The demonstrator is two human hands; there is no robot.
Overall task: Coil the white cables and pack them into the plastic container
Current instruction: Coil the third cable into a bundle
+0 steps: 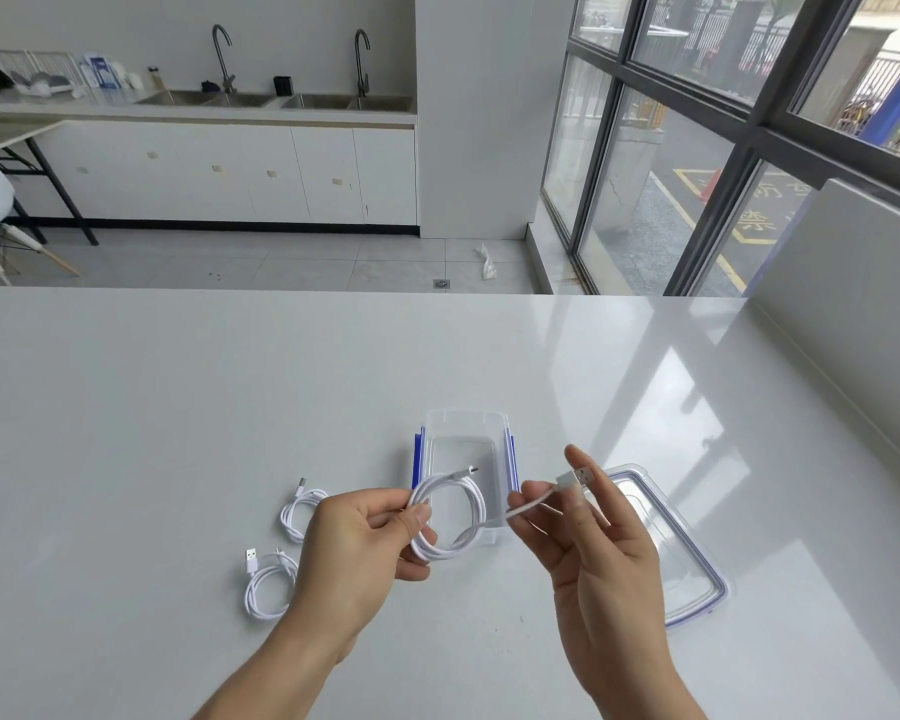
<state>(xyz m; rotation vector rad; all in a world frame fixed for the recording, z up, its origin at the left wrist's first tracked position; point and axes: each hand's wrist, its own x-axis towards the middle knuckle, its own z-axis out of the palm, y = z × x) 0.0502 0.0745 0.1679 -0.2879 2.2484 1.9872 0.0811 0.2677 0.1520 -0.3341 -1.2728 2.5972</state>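
My left hand point(365, 537) pinches a coiled white cable point(450, 517), holding the loop just in front of the clear plastic container point(466, 423) with blue clips. The cable's free end runs right to my right hand point(588, 543), whose fingers hold the USB plug point(575, 479). Two more coiled white cables lie on the table to the left, one point(300, 511) farther back and one point(268, 584) nearer me. The container stands open and looks empty.
The container's clear lid point(681, 558) with a blue seal lies flat to the right, partly behind my right hand. The white table point(178, 407) stretches wide all around. A white panel point(848, 304) rises at the table's right edge.
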